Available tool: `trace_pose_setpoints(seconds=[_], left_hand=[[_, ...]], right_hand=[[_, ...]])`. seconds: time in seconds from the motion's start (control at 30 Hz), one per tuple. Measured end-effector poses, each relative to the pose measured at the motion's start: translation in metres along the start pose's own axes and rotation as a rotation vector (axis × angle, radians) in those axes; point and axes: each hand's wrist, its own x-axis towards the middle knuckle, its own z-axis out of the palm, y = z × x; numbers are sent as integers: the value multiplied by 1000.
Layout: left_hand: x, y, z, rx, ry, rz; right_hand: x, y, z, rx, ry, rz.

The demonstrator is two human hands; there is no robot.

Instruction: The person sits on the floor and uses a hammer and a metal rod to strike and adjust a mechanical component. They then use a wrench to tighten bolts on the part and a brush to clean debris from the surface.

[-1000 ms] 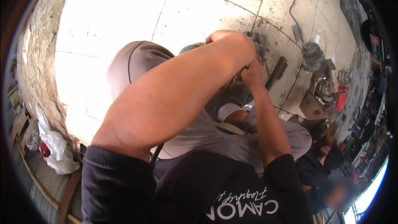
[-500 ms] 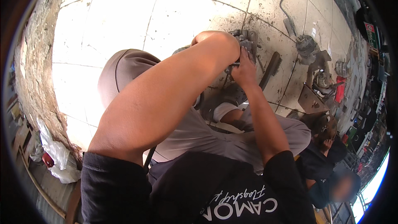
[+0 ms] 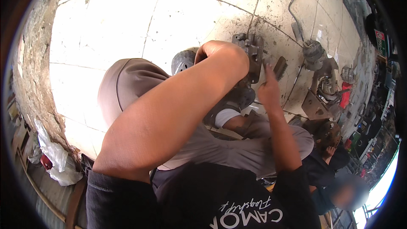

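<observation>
A dark grey cast-metal part (image 3: 250, 48) with bolt holes and raised round bosses lies on the tiled floor beyond my left arm. That bare arm crosses the middle of the view, bent near the metal part. My left hand is hidden behind the arm, so its fingers do not show. My right hand (image 3: 270, 88) hovers just right of the metal part, its index finger stretched out and slightly blurred. Beside that finger lies a dark brush (image 3: 280, 67) with bristles along one side. The hand covers its lower end; no grip on it shows.
A motor-like round part (image 3: 313, 53) with a cable, an angular metal bracket (image 3: 317, 103) and a red object (image 3: 345, 95) lie to the right. Another person (image 3: 328, 169) sits at the lower right. A dark clog (image 3: 183, 61) shows past my left knee; a plastic bag (image 3: 59, 161) lies far left.
My right hand has left the metal part and moved right and nearer, beside the brush. More of the metal part shows now. My left arm has shifted only slightly.
</observation>
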Motion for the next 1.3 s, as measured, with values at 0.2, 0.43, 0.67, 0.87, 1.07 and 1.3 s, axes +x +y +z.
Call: trace_pose_setpoints(seconds=[0.2,0.43,0.67,0.87,1.07,1.3], left_hand=[[-4,-8,-2,-38,-70,-37],[9,-4,-5,-68,-63,-26],[4,-8,-7,-67,-120,-82],[12,-4,-5,-62,-81,-44],[10,-6,-8,-124,-92,-43],[6,2,-15,-85,-85,-15]], right_hand=[[44,-5,37,231,-70,171],[63,9,30,-26,-136,65],[47,-5,34,-276,-133,-147],[114,0,22,-409,-161,-44],[58,1,11,-619,-238,-113],[106,4,4,-447,-158,-23]])
